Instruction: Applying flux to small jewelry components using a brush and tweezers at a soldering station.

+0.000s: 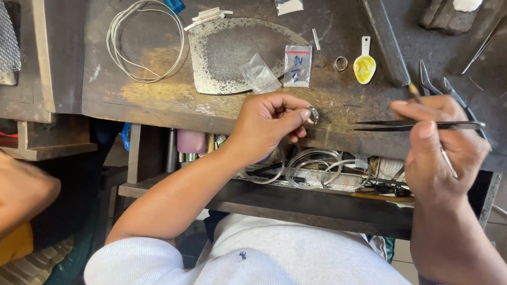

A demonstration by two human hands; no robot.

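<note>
Head view, looking straight down. Left hand (266,124): forearm comes in from lower left, wrist bent, fingers curled narrow, thumb and forefinger pinching a small silver ring (313,114) held upright at the front edge of the tabletop (158,100). Right hand (441,142): forearm rises from lower right, fingers closed around dark tweezers (417,125) that lie level, tips pointing left toward the ring but apart from it. A thin metal rod (449,163) also runs through this grip, slanting down; its far end is blurred.

Tabletop: dark, worn wood, scuffed pale and yellowish along the front. Left to right on it: a loose coil of white wire (145,42); a flat grey metal plate (232,55), rounded outline, speckled surface; a crumpled clear plastic bag (259,74) at the plate's lower edge; a small zip bag (297,66) with a red strip just beside it; a second silver ring (341,63) lying flat; a little white spoon (364,66) holding yellow matter; a long dark metal bar (388,42) set aslant; pliers (428,82) near the right hand.

Below the tabletop edge an open drawer (317,203) of dark wood holds silvery wire hoops (314,169) and mixed small tools, too cluttered to sort. A pink cylinder (191,141) stands under the tabletop at left. The person wears a pale grey shirt (253,253). Another person's arm (24,192) shows at the far left edge.
</note>
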